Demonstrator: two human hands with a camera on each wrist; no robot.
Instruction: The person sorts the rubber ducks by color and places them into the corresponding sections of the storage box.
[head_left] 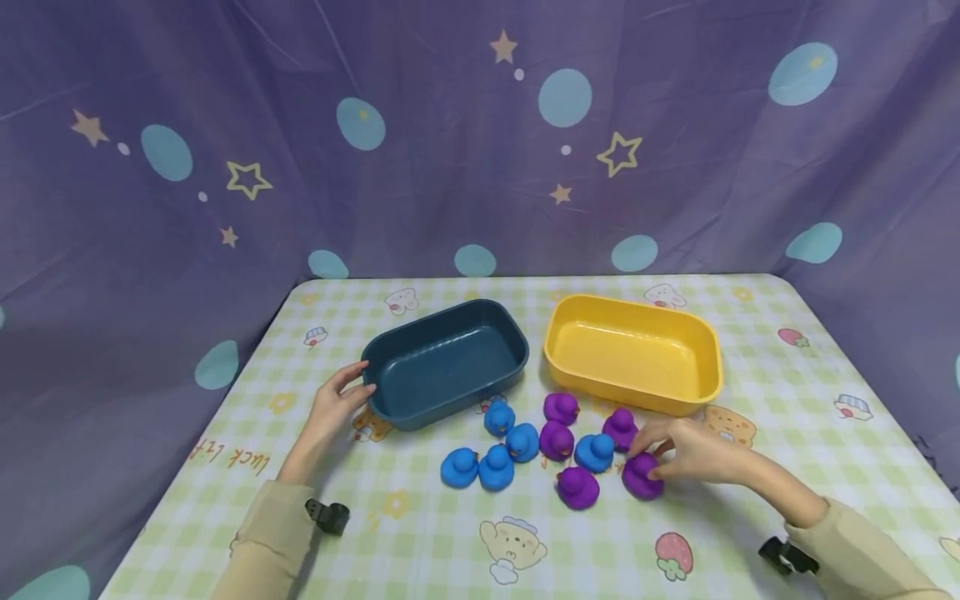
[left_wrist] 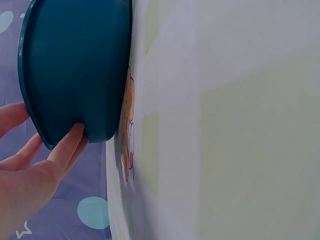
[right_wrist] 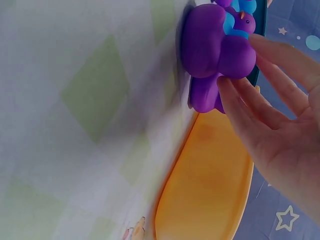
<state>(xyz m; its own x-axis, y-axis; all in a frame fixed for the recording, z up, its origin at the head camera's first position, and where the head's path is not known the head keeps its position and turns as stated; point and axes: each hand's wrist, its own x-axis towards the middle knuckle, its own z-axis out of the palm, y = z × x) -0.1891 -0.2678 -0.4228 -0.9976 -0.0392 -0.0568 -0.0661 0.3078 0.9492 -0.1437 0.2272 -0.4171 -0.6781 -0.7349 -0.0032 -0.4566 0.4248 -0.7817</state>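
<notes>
My left hand (head_left: 341, 404) touches the left end of a dark teal plastic bin (head_left: 442, 412), its fairly straight fingers (left_wrist: 65, 147) against the end wall and rim. On the right, my right hand (head_left: 693, 450) pinches a purple rubber duck (head_left: 642, 479) by the head between thumb and fingers. That duck (right_wrist: 202, 42) appears to be on the tablecloth. To its left are more purple ducks (head_left: 577, 489) and several blue rubber ducks (head_left: 459, 469), in a loose group in front of the bins. One blue duck (head_left: 594, 452) sits among the purple ones.
A yellow plastic bin (head_left: 633, 387) stands at the back right, beside the teal one, with no ducks inside either. A checked, cartoon-printed cloth (head_left: 427, 550) covers the table. Behind it hangs a purple curtain (head_left: 450, 192) with stars and ovals.
</notes>
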